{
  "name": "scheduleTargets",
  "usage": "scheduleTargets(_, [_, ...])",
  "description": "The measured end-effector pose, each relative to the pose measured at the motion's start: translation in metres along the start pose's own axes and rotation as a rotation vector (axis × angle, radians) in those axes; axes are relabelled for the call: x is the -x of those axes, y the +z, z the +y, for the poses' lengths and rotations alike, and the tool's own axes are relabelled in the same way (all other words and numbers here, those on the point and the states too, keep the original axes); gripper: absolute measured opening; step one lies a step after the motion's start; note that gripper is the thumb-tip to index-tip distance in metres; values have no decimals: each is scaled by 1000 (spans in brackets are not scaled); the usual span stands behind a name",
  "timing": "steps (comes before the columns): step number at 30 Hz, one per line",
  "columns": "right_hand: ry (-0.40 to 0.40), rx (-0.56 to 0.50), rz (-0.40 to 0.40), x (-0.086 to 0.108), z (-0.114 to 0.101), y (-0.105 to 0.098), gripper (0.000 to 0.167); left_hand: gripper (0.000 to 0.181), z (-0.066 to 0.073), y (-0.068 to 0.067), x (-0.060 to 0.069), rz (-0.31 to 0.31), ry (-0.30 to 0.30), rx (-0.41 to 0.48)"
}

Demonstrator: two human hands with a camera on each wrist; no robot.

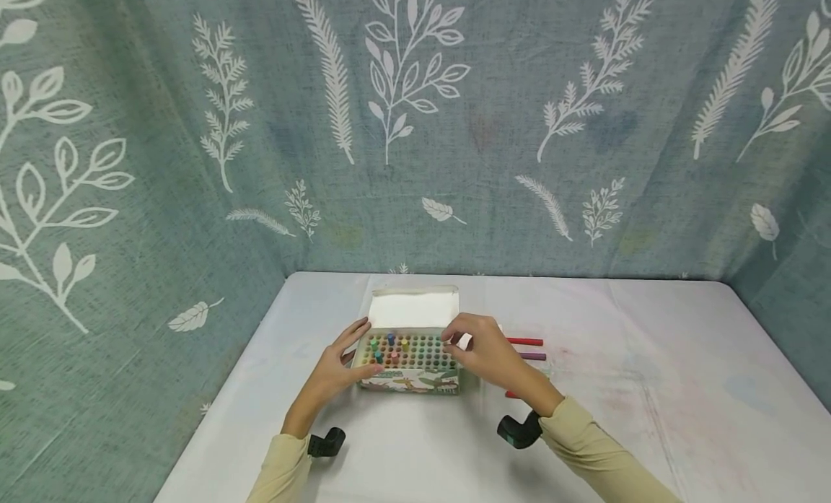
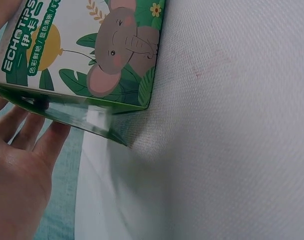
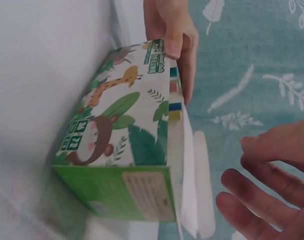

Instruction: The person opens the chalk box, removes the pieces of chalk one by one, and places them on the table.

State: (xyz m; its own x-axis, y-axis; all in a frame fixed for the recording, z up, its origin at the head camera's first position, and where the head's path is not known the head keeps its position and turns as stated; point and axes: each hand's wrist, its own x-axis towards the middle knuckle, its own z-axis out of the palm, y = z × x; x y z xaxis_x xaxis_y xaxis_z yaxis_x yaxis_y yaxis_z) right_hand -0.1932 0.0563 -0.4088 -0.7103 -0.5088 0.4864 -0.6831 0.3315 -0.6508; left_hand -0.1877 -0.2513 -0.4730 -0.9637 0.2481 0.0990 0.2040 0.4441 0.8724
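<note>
A printed cardboard marker box (image 1: 409,382) stands on the table with its white lid (image 1: 415,309) raised at the back. Several coloured marker ends stick up from its tray of round holes, mostly in the left half. My left hand (image 1: 334,373) grips the box's left end, thumb at the front top edge and fingers round the side. Above the right part of the tray hovers my right hand (image 1: 490,355), its fingers loosely bent. In the right wrist view I see nothing between the right fingers (image 3: 254,197), which are apart from the box.
To the right of the box, partly behind the right hand and forearm, lie a red marker (image 1: 526,341), a purple marker (image 1: 534,356) and another red one (image 1: 512,395). A white cloth covers the table (image 1: 649,387). Leaf-patterned curtain (image 1: 415,221) hangs behind and at both sides.
</note>
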Motion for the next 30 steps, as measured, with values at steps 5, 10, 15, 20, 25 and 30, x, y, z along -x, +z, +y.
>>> scheduleTargets(5, [29,16,-63,-13,-3,9,13,85,0,-1,1,1,7,16])
scheduleTargets(10, [64,21,-130,-23,-2,17,15,85,0,-1,0,0,13,21])
scheduleTargets(15, [78,12,-181,-31,0,26,17,85,-2,-1,-2,5,13,38])
scheduleTargets(20, [83,32,-228,-38,1,36,20,83,2,0,-1,-6,20,42])
scheduleTargets(25, [77,84,-285,-47,0,48,23,81,20,-2,2,-27,16,47])
scheduleTargets(30, [47,259,-345,-54,-1,61,26,80,31,-3,4,-27,-3,47])
